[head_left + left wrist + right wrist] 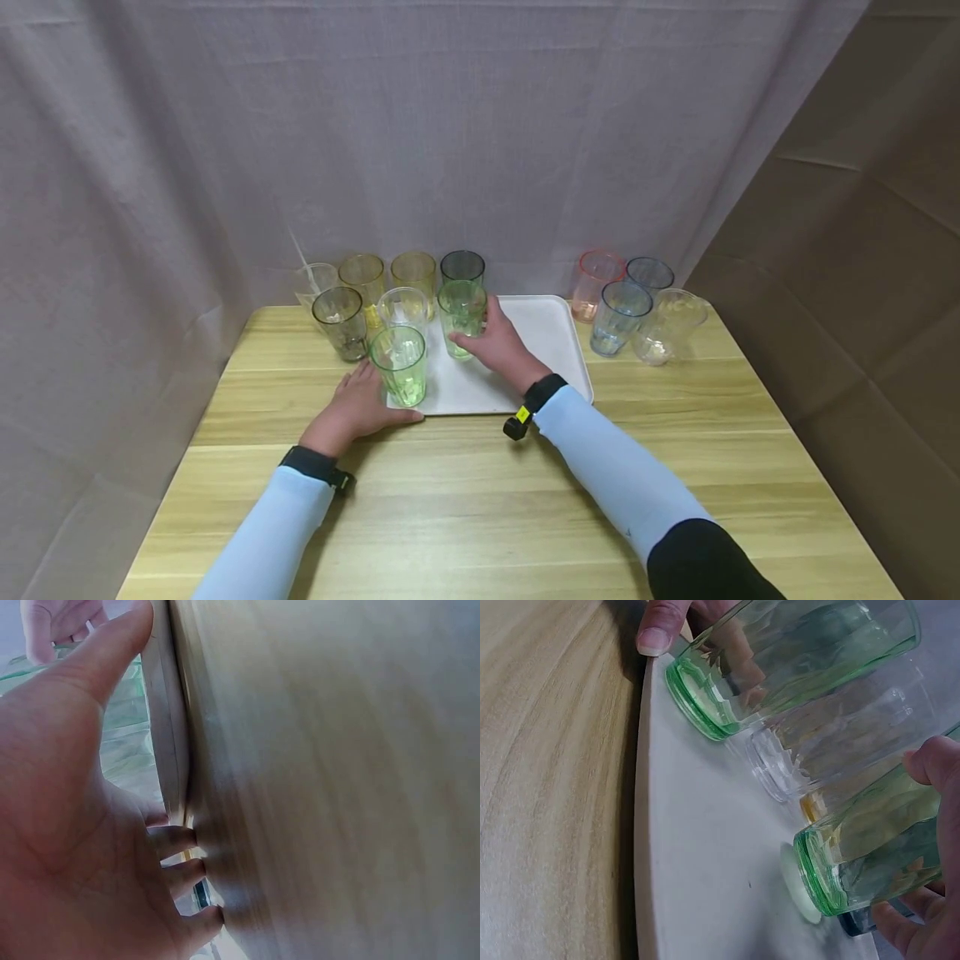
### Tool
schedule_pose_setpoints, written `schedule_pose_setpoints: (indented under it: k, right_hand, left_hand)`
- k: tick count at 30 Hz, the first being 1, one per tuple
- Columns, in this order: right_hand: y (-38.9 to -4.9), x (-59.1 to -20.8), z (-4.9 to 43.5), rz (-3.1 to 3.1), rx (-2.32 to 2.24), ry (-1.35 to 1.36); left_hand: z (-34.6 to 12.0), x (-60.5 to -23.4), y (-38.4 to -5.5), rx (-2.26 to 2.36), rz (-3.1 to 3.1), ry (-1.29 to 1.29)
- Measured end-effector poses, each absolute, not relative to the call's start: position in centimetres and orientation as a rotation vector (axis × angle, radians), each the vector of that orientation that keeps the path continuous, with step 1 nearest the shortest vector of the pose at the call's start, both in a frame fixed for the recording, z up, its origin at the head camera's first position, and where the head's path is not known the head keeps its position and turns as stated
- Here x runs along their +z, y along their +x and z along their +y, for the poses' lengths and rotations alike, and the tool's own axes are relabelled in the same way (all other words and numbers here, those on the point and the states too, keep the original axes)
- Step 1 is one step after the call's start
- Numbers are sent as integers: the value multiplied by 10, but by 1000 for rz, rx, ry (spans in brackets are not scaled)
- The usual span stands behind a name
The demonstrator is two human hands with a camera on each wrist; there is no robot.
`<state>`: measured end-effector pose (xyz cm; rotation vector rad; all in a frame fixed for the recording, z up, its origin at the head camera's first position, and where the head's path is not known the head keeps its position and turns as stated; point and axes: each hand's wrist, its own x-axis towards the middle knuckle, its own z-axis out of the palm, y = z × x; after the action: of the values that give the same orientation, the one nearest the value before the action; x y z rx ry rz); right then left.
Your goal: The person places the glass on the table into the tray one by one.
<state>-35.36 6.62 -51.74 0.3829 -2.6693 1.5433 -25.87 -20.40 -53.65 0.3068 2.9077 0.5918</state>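
My right hand [501, 343] grips a green glass [460, 310] over the white tray [476, 393], its thumb on the near side and fingers around the far side. In the right wrist view the glass base sits close over the tray surface. My left hand [356, 404] rests at the tray's front left corner, thumb along the front edge and fingers spread along the left side. Next to it, a second green glass [401, 379] stands upright on the tray. Behind that one is a clear glass [776, 761], partly hidden in the head view.
Left of and behind the tray stand a grey-brown glass [341, 325], amber glasses [363, 279], a clear glass with a stick [311, 283] and a dark glass [462, 265]. Right of it are a pink glass [597, 283], blue-grey glasses [619, 321] and a clear one [667, 329]. Curtains border the table.
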Motion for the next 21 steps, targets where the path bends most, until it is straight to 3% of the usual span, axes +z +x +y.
schedule_pose_setpoints:
  k: [21]
  right_hand:
    - [-357, -530, 64, -2649, 1526, 430]
  left_hand:
    - [-205, -539, -260, 587, 2930, 328]
